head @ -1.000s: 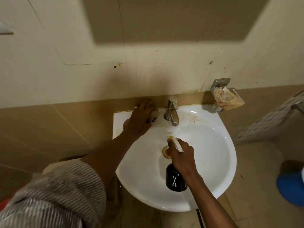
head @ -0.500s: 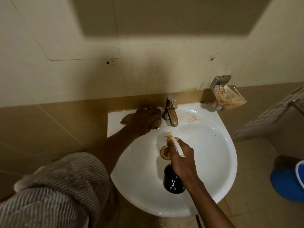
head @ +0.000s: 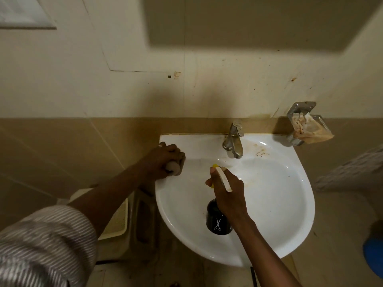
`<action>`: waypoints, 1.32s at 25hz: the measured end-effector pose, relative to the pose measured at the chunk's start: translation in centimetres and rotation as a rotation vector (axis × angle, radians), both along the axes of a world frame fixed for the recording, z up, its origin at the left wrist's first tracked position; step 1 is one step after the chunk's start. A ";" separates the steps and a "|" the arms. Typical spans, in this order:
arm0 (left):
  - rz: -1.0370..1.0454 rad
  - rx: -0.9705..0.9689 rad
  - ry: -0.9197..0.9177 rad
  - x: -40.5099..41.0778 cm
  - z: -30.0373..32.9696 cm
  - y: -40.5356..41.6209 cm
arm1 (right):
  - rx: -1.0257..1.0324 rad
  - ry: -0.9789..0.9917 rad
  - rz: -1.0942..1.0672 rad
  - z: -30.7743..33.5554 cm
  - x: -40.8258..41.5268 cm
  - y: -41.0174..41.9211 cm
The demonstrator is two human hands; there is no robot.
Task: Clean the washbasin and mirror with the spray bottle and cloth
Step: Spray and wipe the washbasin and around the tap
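A: Where are the hands over the white ceramic washbasin?

B: The left hand is closed tight around a bunched, pale grey cloth and presses it on the basin's far-left rim, by the left corner. The right hand is wrapped around the neck of a black plastic spray bottle with a white scissors mark, its forefinger lying along the cream trigger.

A: And the bottle itself?

B: It hangs over the near-left part of the bowl, its body toward the near rim and its yellow nozzle pointing at the far wall. Whether its base touches the basin cannot be told.

A: What else stands around the basin?

B: A dull chrome tap rises at the far edge, right of centre, with brown stains on the rim just to its right. A wall-mounted metal soap holder with a crumpled tan wrapper sits beyond the far-right corner. A grey striped sleeve fills the near-left corner, and a blue object shows at the right edge on the floor.

A: The mirror?

B: Only a dark rectangular shadow crosses the cream wall above.
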State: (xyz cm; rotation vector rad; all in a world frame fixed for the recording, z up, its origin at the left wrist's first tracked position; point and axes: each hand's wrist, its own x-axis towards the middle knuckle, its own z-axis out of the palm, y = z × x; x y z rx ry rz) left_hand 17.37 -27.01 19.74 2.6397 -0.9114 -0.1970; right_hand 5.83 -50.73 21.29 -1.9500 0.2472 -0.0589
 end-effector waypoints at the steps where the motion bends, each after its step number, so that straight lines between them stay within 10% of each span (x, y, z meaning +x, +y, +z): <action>1: 0.063 -0.052 0.027 -1.2 -0.3 0.6 | -0.003 0.000 0.015 0.1 -0.2 0.1; 16: 0.457 -0.520 0.586 -18.1 1.5 -5.8 | 0.153 -0.053 0.011 2.8 -3.8 -2.8; 22: 0.730 -0.869 0.229 -5.1 6.0 -10.7 | 0.105 -0.095 -0.035 2.9 -3.0 -4.7; 33: 0.526 -0.343 -0.020 0.9 -4.0 -18.0 | 0.059 -0.002 -0.143 0.3 -3.8 -7.8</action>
